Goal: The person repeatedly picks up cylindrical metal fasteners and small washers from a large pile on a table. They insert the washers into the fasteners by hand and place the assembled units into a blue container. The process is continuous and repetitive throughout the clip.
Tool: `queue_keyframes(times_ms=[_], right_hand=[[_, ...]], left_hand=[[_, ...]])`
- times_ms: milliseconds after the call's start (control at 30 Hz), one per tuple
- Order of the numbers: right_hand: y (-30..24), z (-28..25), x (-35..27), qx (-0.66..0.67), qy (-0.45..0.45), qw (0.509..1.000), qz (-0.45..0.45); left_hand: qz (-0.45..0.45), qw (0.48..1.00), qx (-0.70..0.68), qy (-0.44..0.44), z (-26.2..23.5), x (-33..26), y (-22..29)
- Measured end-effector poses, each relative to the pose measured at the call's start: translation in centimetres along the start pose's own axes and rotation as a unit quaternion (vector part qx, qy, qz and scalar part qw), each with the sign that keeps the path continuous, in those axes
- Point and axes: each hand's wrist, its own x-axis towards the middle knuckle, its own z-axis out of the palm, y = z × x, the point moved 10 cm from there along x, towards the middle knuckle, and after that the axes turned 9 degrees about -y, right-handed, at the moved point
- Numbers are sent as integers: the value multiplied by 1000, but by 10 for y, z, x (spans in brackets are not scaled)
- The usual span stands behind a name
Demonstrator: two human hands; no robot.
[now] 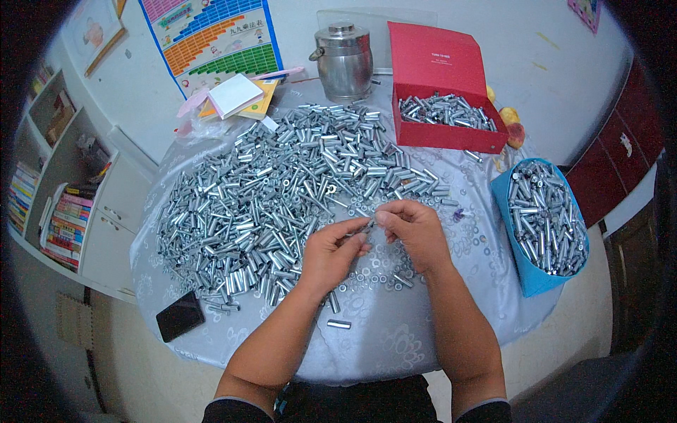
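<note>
My left hand (331, 252) and my right hand (417, 236) meet above the near right part of the metal pile, fingertips almost touching. Both are closed in a pinch. What sits between the fingertips is small and mostly hidden, so I cannot make it out. Left of and beyond my hands spreads a big heap of silvery metal sleeves (243, 229). Small washers (381, 271) lie scattered under and around my hands. One loose metal sleeve (338, 324) rests on the cloth nearer to me, apart from the heap.
A red box (451, 137) with its lid raised holds metal parts at the back right. At the right edge, a blue basket (525, 250) is full of bolt-like pieces. A black phone (180, 316) lies at the left. Behind stand a steel pot (343, 67) and several booklets (236, 95).
</note>
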Motion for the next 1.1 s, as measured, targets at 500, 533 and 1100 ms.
queue_keyframes(times_ms=[500, 533, 1100], right_hand=[[-35, 14, -11, -265, 13, 956, -126], [-34, 13, -10, -266, 14, 956, -122], [-4, 25, -1, -488, -42, 870, -61]], left_hand=[[-27, 998, -50, -8, 1, 2, -3], [-21, 999, -44, -10, 2, 1, -2], [6, 996, -53, 64, -19, 2, -2]])
